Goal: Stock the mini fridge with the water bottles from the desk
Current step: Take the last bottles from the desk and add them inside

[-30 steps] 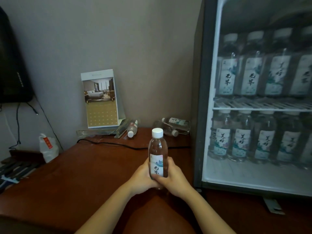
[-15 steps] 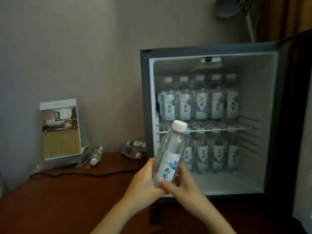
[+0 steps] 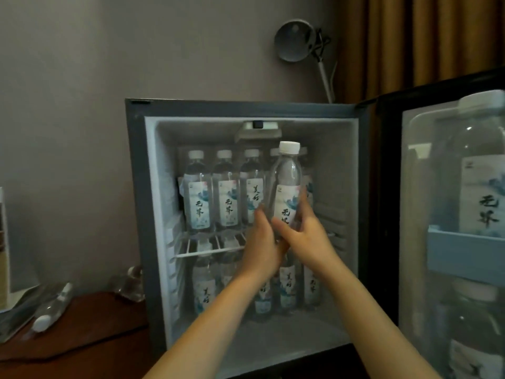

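Both hands hold one clear water bottle (image 3: 287, 181) with a white cap upright in front of the open mini fridge (image 3: 136, 187). My left hand (image 3: 262, 242) grips its lower left side and my right hand (image 3: 306, 233) wraps its lower right side. The bottle is raised to the upper shelf (image 3: 207, 251), where several labelled bottles (image 3: 198, 195) stand in a row. More bottles (image 3: 287, 285) stand on the fridge floor, partly hidden by my arms. Two bottles lie on the desk (image 3: 82, 337): one bottle (image 3: 52, 307) at far left, another bottle (image 3: 131, 283) against the fridge.
The fridge door (image 3: 388, 214) hangs open on the right, with large bottles (image 3: 475, 170) in its rack. A cable runs across the desk. A card stand (image 3: 4, 242) sits at the left edge. A lamp (image 3: 295, 41) rises behind the fridge, beside brown curtains.
Both hands have lifted the bottle from just above the desk up and into the fridge opening at upper-shelf height. The view has swung right and closer to the fridge.
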Motion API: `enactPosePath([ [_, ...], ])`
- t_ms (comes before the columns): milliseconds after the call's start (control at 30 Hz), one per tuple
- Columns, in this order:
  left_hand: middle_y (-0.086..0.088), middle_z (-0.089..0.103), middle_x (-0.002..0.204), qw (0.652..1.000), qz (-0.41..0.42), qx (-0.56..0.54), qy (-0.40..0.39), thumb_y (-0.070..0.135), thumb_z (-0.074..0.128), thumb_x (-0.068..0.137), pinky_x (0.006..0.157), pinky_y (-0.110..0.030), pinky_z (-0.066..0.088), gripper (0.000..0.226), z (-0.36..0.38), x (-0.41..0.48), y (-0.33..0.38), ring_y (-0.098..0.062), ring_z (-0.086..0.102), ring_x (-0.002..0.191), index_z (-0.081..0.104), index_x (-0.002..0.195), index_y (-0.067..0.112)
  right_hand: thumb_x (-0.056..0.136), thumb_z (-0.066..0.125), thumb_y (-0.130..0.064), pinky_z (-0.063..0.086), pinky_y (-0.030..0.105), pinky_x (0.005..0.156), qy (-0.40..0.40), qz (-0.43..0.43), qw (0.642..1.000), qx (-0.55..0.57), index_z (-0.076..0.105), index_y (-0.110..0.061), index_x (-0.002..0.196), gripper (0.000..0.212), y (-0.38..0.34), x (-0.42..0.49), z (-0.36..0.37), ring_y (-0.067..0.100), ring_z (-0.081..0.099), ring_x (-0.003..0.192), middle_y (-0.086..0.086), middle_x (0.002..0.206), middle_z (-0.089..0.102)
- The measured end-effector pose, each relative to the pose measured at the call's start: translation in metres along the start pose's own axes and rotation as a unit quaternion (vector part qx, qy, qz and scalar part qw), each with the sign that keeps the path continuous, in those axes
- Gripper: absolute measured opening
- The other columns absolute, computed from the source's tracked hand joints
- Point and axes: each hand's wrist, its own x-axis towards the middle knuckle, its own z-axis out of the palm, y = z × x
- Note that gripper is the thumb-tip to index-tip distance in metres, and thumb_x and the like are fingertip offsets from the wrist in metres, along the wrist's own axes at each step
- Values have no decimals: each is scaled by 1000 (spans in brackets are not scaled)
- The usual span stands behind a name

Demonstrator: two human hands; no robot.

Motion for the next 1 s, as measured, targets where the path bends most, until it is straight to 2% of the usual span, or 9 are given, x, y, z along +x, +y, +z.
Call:
enactPosePath([
  [100,-4,49,134,999,18,38,19,23,53,92,97,-26,45,58,15,19,-4,-11,51,117,23,140,11,90,60,-17,45,36,102,1,-6,1000,-16,6,-28,150,82,5,19,-10,9,54,119,-5,132,54],
  [200,-9,54,124,994,-20,106,9,29,50,93,87,-37,52,49,29,30,-10,-21,58,106,28,133,11,91,57,-19,46,41,101,5,22,999,-31,0,-33,148,82,13,31,-16,17,53,121,0,135,51],
  [367,-12,56,122,986,-43,159,-19,37,45,94,81,-42,50,54,33,35,-16,-28,60,103,27,135,8,92,54,-15,47,34,100,23,15,999,-39,9,-28,149,74,26,38,-17,12,56,116,-2,130,57],
  [500,-9,56,121,980,-6,194,-34,43,40,95,79,-36,49,50,31,32,-18,-24,59,103,35,132,9,92,55,-12,46,26,100,62,-14,997,-40,32,-21,144,58,39,36,-18,4,54,117,-7,129,58],
  [567,-8,59,116,979,-5,203,-35,42,39,96,77,-37,49,45,31,32,-19,-23,59,99,40,127,10,92,55,-9,48,19,94,70,-18,996,-49,42,-23,137,49,44,34,-19,-3,57,109,-11,118,62],
  [633,-7,60,111,974,-5,224,-33,39,39,97,76,-38,50,40,31,33,-21,-23,59,96,41,124,10,92,54,-8,48,10,87,72,-24,994,-73,41,-23,137,50,50,32,-17,-8,57,104,-12,114,62],
  [767,-8,57,116,960,23,276,-27,33,40,98,76,-35,45,38,37,32,-22,-23,55,102,38,128,11,92,56,-16,40,1,86,96,-32,989,-109,32,-21,144,58,56,29,-17,-11,51,105,-12,123,54],
  [900,-7,55,122,954,28,297,-16,36,37,98,78,-33,43,47,41,32,-23,-21,53,108,30,138,12,92,55,-16,42,19,97,88,-24,989,-116,32,-20,144,57,57,30,-20,2,53,113,-4,129,57],
  [1000,-6,55,122,949,30,313,-10,40,36,98,76,-32,43,50,41,31,-23,-21,53,109,29,139,13,93,54,-16,40,18,94,76,-7,990,-117,33,-21,143,54,58,33,-23,3,52,111,-2,129,57],
])
